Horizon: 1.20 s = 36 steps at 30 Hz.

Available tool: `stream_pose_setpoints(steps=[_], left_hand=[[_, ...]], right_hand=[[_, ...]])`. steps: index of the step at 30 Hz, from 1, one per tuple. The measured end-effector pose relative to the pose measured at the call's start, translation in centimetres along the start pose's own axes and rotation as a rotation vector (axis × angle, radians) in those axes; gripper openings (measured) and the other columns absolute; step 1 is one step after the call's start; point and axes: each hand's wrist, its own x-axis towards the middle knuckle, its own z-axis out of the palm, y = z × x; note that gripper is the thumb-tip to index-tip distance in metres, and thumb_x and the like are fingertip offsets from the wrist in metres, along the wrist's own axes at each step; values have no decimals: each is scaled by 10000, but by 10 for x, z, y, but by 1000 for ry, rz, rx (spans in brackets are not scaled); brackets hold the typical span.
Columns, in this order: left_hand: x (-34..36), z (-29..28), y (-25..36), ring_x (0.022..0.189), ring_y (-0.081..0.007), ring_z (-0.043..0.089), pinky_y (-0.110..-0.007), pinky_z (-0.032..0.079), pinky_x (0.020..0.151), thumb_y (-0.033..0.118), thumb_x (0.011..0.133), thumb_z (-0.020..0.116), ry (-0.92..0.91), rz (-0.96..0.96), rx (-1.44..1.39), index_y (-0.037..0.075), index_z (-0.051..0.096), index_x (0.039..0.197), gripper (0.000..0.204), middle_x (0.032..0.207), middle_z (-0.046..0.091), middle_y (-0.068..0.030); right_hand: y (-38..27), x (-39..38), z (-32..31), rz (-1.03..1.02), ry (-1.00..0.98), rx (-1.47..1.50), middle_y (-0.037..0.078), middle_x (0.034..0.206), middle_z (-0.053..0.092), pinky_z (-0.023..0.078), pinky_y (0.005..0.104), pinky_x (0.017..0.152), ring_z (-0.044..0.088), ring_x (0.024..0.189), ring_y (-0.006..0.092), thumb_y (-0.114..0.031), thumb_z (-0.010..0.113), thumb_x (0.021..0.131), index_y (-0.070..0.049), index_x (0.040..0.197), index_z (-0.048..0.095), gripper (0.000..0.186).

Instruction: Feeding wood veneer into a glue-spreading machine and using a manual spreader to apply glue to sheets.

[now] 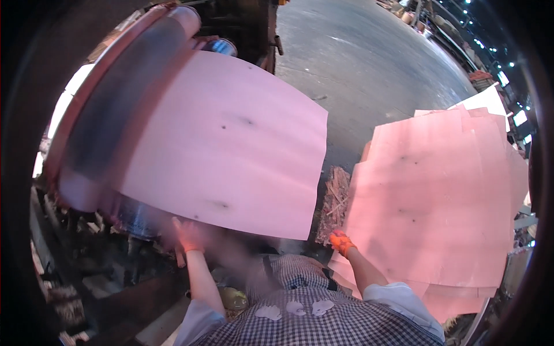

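Head view: you look down on a pale pink sheet (231,150), with your two hands low in the picture and an apron (288,297) in small checks below them.
Pink sheet: its left edge meets the long, blurred roller (118,109), from near the roller's far end down to near its near end; the right edge hangs clear of the roller, and a few dark spots mark the surface.
Your left hand (187,235): in orange, at the sheet's near edge, toward the roller's near end; fingers point up to that edge, but blur hides whether they pinch it or only lie against it.
Your right hand (342,243): in an orange glove, by the near left corner of the sheet stack (433,196); fingers bunched together, though you cannot tell whether they grip anything.
Sheet stack: pinkish sheets overlapping unevenly, corners jutting out.
Wood scraps (334,202): reddish, along the stack's left edge.
Floor (358,63): grey, beyond sheet and stack.
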Motion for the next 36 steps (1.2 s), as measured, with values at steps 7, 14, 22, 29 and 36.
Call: stream_pose_setpoints(steps=[7,14,22,29,36], left_hand=[[0,55,34,1393,-278,351,-461,249,1166,574,932,529,-211,50,-16,149,318,1508,746,1545,342,-67],[-74,171,73,1249,-257,530,-421,457,1027,356,994,527,-339,-392,-207,85,402,1443,540,1405,510,-95],[-170,543,102,754,-110,548,-254,460,696,270,883,734,-781,190,579,18,645,1002,292,831,596,-18],[-410,717,94,1031,-121,521,-226,417,881,112,971,580,-1501,28,33,18,339,1465,558,1208,552,-77],[-412,655,58,1161,-167,503,-290,403,991,102,992,532,-1710,52,304,35,275,1510,582,1294,527,-74]], right_hand=[[-78,-69,31,16,-89,-280,194,1472,432,380,338,1079,425,1368,288,-413,635,875,-71,1480,364,746],[-109,-63,68,-371,-77,-381,247,1480,391,304,408,1141,345,1397,380,-598,664,770,-29,1526,225,1043],[-118,-34,4,-318,583,-169,188,1182,605,462,431,942,581,1116,353,-516,642,810,-80,1272,509,649],[-15,-138,-212,46,1123,21,119,860,692,531,400,796,674,866,342,-455,547,853,-163,910,689,330],[4,-355,-519,267,2152,-947,143,1032,637,482,412,862,577,1004,314,-317,581,892,-72,1256,580,439]])
